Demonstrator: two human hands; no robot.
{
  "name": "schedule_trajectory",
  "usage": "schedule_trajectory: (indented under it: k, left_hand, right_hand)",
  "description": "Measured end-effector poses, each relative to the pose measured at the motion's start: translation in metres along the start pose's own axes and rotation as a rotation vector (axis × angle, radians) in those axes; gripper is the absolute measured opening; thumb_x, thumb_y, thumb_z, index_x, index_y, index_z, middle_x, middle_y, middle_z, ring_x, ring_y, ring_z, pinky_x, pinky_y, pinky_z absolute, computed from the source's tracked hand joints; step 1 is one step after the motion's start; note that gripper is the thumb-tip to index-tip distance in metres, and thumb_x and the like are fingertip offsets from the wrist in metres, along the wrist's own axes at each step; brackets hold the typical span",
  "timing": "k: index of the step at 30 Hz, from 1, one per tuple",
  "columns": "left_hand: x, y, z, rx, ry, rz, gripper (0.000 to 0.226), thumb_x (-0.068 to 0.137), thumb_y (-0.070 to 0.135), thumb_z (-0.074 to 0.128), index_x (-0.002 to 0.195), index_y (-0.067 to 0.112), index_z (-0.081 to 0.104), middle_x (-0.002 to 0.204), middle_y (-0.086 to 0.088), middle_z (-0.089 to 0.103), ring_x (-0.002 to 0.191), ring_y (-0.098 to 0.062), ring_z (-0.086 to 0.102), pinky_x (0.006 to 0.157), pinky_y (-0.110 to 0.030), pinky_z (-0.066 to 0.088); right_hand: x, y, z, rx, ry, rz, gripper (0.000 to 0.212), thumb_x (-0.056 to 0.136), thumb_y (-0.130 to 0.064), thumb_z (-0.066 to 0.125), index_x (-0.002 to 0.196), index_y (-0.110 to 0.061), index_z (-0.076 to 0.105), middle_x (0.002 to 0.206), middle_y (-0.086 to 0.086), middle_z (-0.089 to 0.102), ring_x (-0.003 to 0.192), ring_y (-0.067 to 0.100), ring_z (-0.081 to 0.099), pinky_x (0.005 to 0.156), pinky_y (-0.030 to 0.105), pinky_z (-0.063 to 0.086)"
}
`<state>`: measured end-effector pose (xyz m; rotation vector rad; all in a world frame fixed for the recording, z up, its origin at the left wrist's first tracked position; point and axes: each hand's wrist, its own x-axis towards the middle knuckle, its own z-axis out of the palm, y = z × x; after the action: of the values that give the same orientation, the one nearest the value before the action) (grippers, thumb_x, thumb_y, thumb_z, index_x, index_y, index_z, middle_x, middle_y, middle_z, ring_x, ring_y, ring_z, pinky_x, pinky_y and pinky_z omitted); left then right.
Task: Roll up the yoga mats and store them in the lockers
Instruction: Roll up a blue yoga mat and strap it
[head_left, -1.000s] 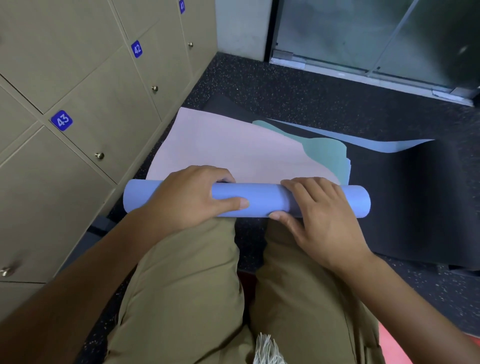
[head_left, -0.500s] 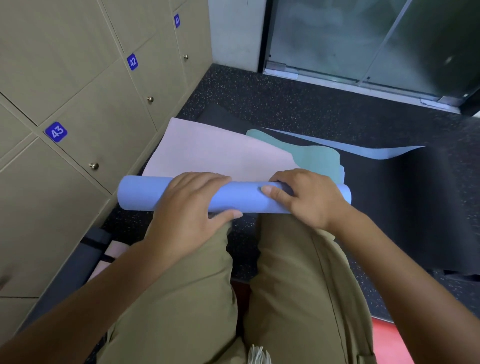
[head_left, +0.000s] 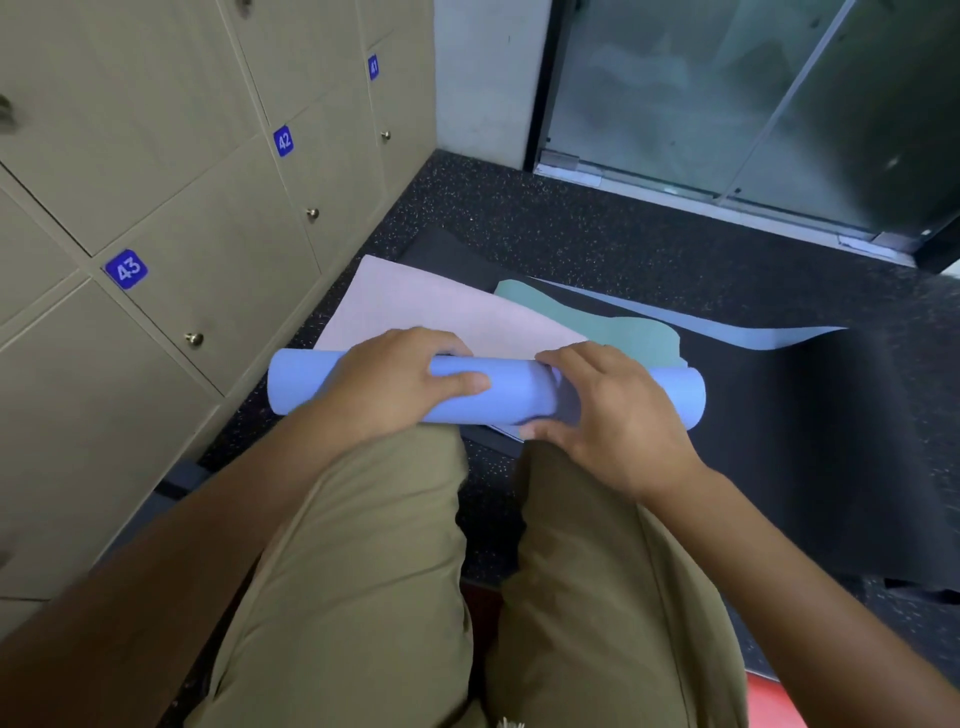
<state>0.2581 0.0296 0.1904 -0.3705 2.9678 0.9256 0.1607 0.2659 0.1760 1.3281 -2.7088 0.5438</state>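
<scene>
A blue yoga mat roll (head_left: 511, 388) lies crosswise on the floor just beyond my knees. My left hand (head_left: 387, 384) grips its left half, fingers over the top and thumb along the front. My right hand (head_left: 610, 413) curls round the right half, thumb under the near side. The unrolled pink face of this mat (head_left: 415, 312) stretches away behind the roll. A teal mat (head_left: 597, 322) and a black mat (head_left: 831, 441) lie spread under and beside it. Beige lockers (head_left: 208, 249) with blue number tags 41 to 43 stand shut on the left.
Dark speckled floor (head_left: 571, 228) runs to a glass door (head_left: 727, 93) at the back. A dark rolled item (head_left: 171, 493) lies by the locker base near my left arm. A red patch (head_left: 779, 701) shows at bottom right. My knees in khaki trousers fill the foreground.
The roll has grown thicker and moved a little away from me over the pink sheet. My right hand shifted from the roll's top to wrapping its right half.
</scene>
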Motion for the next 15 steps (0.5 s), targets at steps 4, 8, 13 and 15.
schedule_trajectory:
  k: [4, 8, 13, 15]
  left_hand:
    - [0.022, 0.001, -0.012, -0.105, -0.164, -0.075, 0.051, 0.065, 0.078, 0.059, 0.092, 0.037, 0.074, 0.099, 0.019, 0.073, 0.101, -0.009, 0.066, 0.096, -0.042, 0.052]
    - [0.029, -0.002, -0.013, -0.123, -0.173, -0.051, 0.044, 0.075, 0.075, 0.065, 0.092, 0.035, 0.073, 0.099, 0.018, 0.073, 0.103, -0.009, 0.065, 0.096, -0.038, 0.052]
    - [0.019, -0.012, 0.001, -0.03, 0.164, 0.165, 0.03, 0.091, 0.058, 0.066, 0.106, 0.034, 0.072, 0.105, 0.017, 0.068, 0.098, -0.004, 0.06, 0.085, -0.032, 0.048]
    - [0.014, -0.02, 0.006, 0.093, 0.273, 0.267, 0.043, 0.094, 0.06, 0.053, 0.115, 0.029, 0.074, 0.108, 0.012, 0.067, 0.099, -0.014, 0.061, 0.085, -0.037, 0.05]
  right_hand:
    - [0.002, 0.005, 0.013, -0.016, 0.013, 0.01, 0.083, 0.066, -0.052, 0.089, 0.134, -0.017, 0.06, 0.123, 0.003, 0.065, 0.111, 0.03, 0.059, 0.097, 0.04, 0.042]
    - [0.012, 0.009, 0.013, 0.0, -0.005, 0.011, 0.072, 0.073, -0.06, 0.08, 0.132, -0.023, 0.06, 0.118, -0.001, 0.066, 0.107, 0.026, 0.059, 0.094, 0.038, 0.041]
    - [0.03, 0.014, 0.004, 0.084, -0.137, 0.081, 0.065, 0.072, -0.069, 0.073, 0.125, -0.033, 0.06, 0.111, -0.007, 0.067, 0.102, 0.02, 0.061, 0.089, 0.037, 0.046]
    - [0.038, 0.018, 0.0, 0.13, -0.196, 0.105, 0.057, 0.075, -0.066, 0.076, 0.121, -0.035, 0.061, 0.109, -0.009, 0.067, 0.099, 0.019, 0.06, 0.085, 0.036, 0.047]
